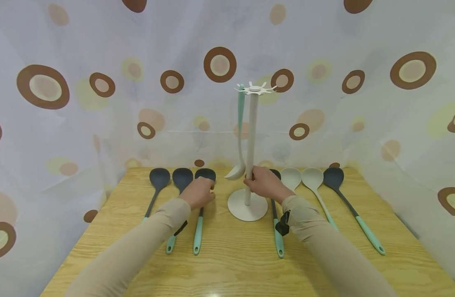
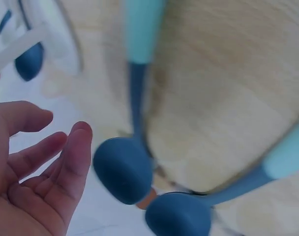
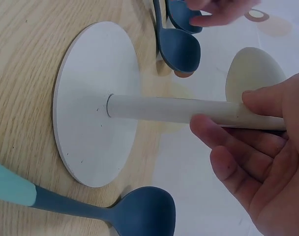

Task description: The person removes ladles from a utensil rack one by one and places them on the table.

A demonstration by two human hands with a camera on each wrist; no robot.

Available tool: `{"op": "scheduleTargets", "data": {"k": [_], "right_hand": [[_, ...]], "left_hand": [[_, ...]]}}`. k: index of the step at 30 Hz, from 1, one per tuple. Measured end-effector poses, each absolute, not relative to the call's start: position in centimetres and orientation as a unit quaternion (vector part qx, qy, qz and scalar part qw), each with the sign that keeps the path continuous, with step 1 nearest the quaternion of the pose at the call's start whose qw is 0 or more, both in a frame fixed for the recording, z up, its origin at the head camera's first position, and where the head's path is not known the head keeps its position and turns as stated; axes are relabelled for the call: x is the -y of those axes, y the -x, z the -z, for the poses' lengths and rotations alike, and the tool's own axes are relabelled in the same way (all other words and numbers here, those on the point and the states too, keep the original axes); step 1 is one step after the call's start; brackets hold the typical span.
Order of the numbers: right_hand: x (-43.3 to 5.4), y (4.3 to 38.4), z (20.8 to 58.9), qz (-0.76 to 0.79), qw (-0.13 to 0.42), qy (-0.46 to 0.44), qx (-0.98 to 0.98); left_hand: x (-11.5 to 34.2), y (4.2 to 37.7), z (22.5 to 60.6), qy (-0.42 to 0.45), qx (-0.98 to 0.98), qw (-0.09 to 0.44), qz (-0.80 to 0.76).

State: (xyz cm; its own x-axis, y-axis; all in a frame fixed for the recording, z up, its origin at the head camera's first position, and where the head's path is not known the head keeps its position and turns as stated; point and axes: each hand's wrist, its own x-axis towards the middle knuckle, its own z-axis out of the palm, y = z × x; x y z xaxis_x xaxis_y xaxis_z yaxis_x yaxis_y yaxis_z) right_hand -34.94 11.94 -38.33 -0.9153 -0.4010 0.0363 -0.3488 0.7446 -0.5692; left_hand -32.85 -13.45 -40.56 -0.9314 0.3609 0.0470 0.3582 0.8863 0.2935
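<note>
My right hand (image 1: pixel 265 182) holds the white pole (image 3: pixel 159 108) of a utensil stand low down, thumb on one side and fingers on the other. The stand's round base (image 3: pixel 85 132) is on the table. A white ladle (image 1: pixel 236 171) with a teal handle hangs from the hooked top (image 1: pixel 255 89), on the left side. My left hand (image 1: pixel 199 193) hovers over a dark spoon-like utensil (image 1: pixel 198 235) with a teal handle. In the left wrist view its fingers are loosely bent, with nothing between them and apart from the utensils.
Two more dark utensils (image 1: pixel 159 178) lie to the left on the wooden table (image 1: pixel 220 272). Right of the stand lie a dark utensil (image 1: pixel 279 243), two white ones (image 1: pixel 312 177) and another dark one (image 1: pixel 333 177). A circle-patterned cloth (image 1: pixel 190 107) hangs behind the table.
</note>
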Motion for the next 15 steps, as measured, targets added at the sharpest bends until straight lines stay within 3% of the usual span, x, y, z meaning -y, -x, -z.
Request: {"op": "scheduleTargets", "data": {"k": [15], "right_hand": [[-12.3, 35.2, 37.8, 0.296, 0.054, 0.216, -0.929]], "left_hand": [[9.3, 33.2, 34.4, -0.169, -0.947, -0.081, -0.261]]}}
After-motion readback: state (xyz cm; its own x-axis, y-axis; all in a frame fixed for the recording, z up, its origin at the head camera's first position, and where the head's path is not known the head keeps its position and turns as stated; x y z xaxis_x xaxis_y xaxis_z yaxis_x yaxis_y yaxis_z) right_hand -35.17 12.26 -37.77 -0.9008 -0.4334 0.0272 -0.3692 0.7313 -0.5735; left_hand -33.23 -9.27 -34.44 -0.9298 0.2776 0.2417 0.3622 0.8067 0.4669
